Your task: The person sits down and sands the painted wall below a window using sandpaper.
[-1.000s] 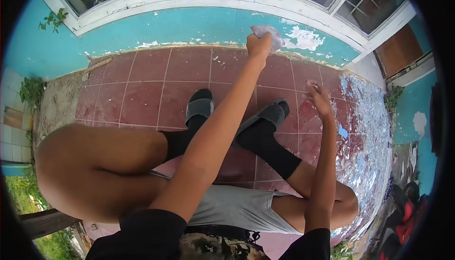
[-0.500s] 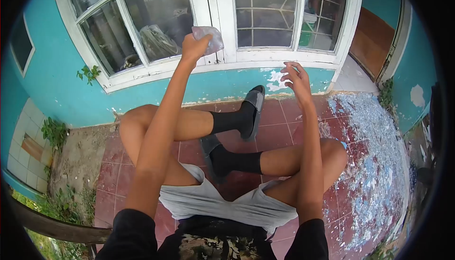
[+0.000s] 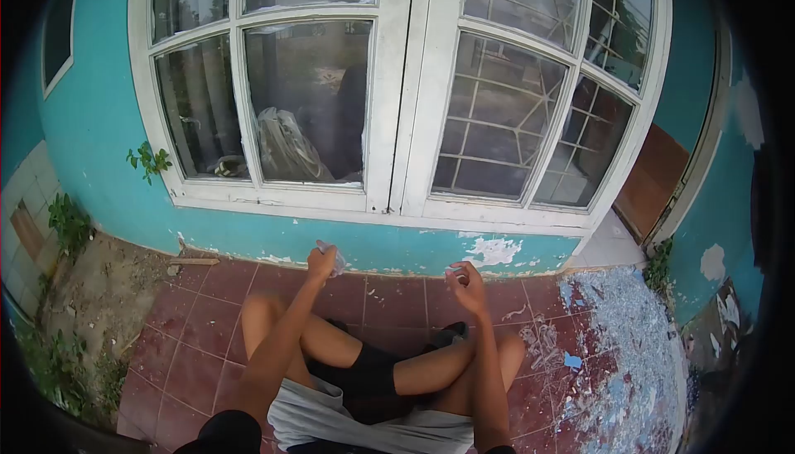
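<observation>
My left hand [image 3: 320, 263] is closed on a crumpled, translucent plastic piece [image 3: 338, 263], held out in front of the low turquoise wall [image 3: 373, 247]. To the right, my right hand [image 3: 467, 286] is raised over the red tiles [image 3: 397, 292], its fingers curled in with thumb and forefinger close together. Something small and pale shows at those fingertips, too small to make out. The two hands are apart, and neither touches the wall.
White-framed windows [image 3: 397, 123] rise above the wall. Pale blue and white flakes [image 3: 629, 346] cover the floor at the right, beside a blue scrap [image 3: 572, 360] and a stringy tangle [image 3: 542, 340]. Crossed legs [image 3: 431, 367] are below my hands. Plants [image 3: 70, 226] grow at the left.
The view has tilted up, showing more of the windows. My hands now appear lower in the picture, against the low wall and tiles. My left hand still holds the plastic piece.
</observation>
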Tool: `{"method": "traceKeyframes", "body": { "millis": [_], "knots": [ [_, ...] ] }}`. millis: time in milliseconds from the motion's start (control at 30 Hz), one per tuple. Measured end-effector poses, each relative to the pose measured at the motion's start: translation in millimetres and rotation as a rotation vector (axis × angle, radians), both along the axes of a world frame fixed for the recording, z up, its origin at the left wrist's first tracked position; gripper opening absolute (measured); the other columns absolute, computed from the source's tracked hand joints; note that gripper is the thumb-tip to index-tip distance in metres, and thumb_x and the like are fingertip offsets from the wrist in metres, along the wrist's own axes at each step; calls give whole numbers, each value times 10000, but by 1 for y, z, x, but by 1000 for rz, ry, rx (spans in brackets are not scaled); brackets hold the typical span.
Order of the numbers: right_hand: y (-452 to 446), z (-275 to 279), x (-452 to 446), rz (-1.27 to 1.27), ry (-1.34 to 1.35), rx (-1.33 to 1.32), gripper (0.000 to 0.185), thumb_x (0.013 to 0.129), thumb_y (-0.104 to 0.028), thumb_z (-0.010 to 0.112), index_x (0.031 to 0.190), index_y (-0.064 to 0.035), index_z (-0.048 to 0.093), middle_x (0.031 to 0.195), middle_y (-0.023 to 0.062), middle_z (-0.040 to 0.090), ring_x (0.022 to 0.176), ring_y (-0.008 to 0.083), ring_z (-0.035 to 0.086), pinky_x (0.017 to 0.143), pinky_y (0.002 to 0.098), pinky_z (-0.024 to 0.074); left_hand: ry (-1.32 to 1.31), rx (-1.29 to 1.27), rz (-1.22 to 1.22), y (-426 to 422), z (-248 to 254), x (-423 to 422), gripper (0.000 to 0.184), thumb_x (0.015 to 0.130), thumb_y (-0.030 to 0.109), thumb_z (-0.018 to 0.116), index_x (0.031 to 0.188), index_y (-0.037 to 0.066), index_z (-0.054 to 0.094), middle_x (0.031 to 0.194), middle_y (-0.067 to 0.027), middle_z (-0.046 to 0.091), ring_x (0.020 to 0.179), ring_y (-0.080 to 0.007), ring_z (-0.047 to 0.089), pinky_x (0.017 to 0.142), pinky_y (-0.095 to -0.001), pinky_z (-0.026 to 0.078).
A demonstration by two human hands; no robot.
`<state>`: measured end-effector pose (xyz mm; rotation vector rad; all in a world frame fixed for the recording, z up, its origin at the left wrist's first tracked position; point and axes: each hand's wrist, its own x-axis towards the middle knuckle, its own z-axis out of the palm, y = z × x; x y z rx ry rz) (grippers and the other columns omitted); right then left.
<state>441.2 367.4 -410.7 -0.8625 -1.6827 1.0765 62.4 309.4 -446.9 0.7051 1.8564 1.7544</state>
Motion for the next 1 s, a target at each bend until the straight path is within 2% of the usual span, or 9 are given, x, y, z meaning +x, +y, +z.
{"method": "traceKeyframes", "body": {
  "millis": [133,200,267,433,600,800,833,900,1000],
  "knots": [
    [25,-65,-8,-94,-99,-25,250,929,-166,731,1109,-31,621,781,49,661,653,95,648,546,237,490,-170,15,-23,12,-56,-12,348,875,312,666,803,-29,644,662,-166,660,554,-260,676,487,-386,523],
    [28,-79,-6,-61,-211,-18,238,930,-154,728,1104,-29,625,778,47,659,651,92,644,542,233,485,114,-49,80,59,-137,-46,315,913,288,651,806,-6,618,698,-212,670,608,-304,701,560,-419,542],
    [21,-82,-2,-77,-337,87,227,932,-134,720,1104,-23,624,779,47,659,654,80,629,531,232,461,119,-1,80,44,-52,-15,297,944,234,618,771,-4,577,686,-230,653,638,-378,681,597,-480,522],
    [16,-61,-3,-128,-311,27,227,933,-131,716,1097,-9,617,783,54,660,631,84,604,524,238,436,587,156,270,76,-50,13,286,995,217,562,884,-47,545,826,-256,593,821,-451,623,692,-511,489],
    [16,-60,-9,-145,-400,35,251,934,-119,710,1107,27,602,780,53,648,636,106,605,549,242,442,1006,204,18,77,-68,39,229,1009,169,528,944,-50,542,930,-248,570,859,-442,584,721,-500,495],
    [19,-61,-16,-127,-422,-7,247,934,-111,702,1127,13,609,813,72,669,664,112,624,560,254,450,476,24,32,73,-30,22,219,994,126,532,998,-92,559,927,-256,594,905,-420,619,794,-470,538],
    [16,-61,-17,-125,-422,9,247,934,-111,700,1130,10,610,810,70,669,660,112,622,558,254,448,479,11,23,73,-37,28,219,994,126,532,998,-92,559,927,-256,594,905,-420,619,794,-470,538],
    [18,-60,-18,-116,-417,-4,243,934,-112,701,1126,7,611,805,68,670,656,112,621,559,256,451,881,227,-4,82,-58,44,234,1006,124,515,920,-88,564,839,-259,618,785,-433,634,710,-487,521],
    [14,-66,-22,-108,-419,2,237,933,-116,703,1117,2,613,793,64,671,647,112,619,556,257,452,983,227,-69,87,-73,57,220,1007,104,509,890,-74,560,795,-257,633,722,-430,638,685,-483,526]
  ]
}}
